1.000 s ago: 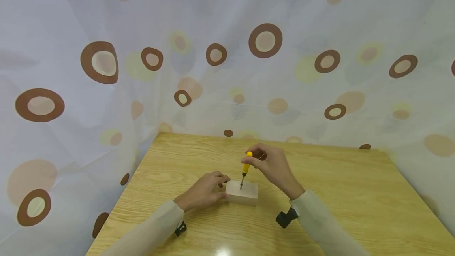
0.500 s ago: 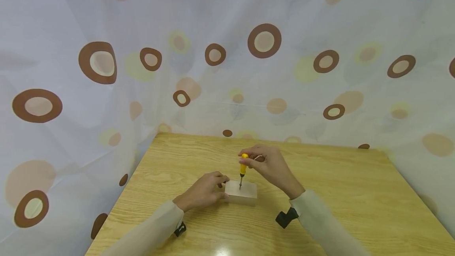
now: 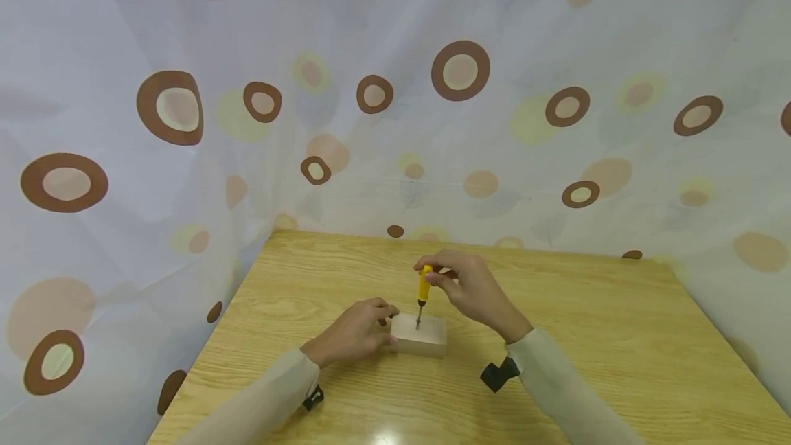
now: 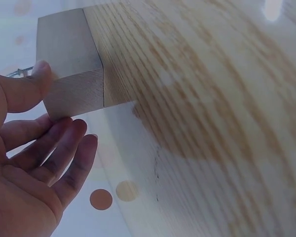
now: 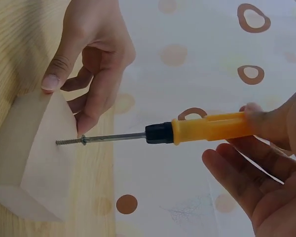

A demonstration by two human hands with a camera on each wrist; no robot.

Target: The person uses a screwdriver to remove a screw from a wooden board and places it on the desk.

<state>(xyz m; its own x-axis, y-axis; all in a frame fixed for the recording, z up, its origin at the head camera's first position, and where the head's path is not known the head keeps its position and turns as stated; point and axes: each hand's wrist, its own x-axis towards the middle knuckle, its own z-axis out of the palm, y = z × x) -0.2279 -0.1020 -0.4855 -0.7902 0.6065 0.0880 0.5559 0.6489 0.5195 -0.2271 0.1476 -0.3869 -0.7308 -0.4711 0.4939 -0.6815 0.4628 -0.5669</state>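
Observation:
A pale wooden block (image 3: 419,345) lies on the table. From its top face stands a screw (image 5: 70,141), part of its thread showing. My left hand (image 3: 353,332) grips the block's left end, thumb on the near side and fingers on the far side. A screwdriver (image 5: 212,129) with a yellow handle and black collar stands nearly upright over the block, its tip at the screw head. My right hand (image 3: 472,290) pinches the upper end of that handle between thumb and forefinger. In the right wrist view, the other fingers are apart from the handle.
The light wood-grain table (image 3: 587,349) extends around the block on all sides. A white sheet with brown and beige circles (image 3: 460,156) hangs behind and at both sides. Dark wrist mounts (image 3: 499,375) stick out below the sleeves.
The screwdriver handle has swung slightly left and stands more upright. My right thumb and fingers have shifted their hold around the handle. My left hand and the block stay in place.

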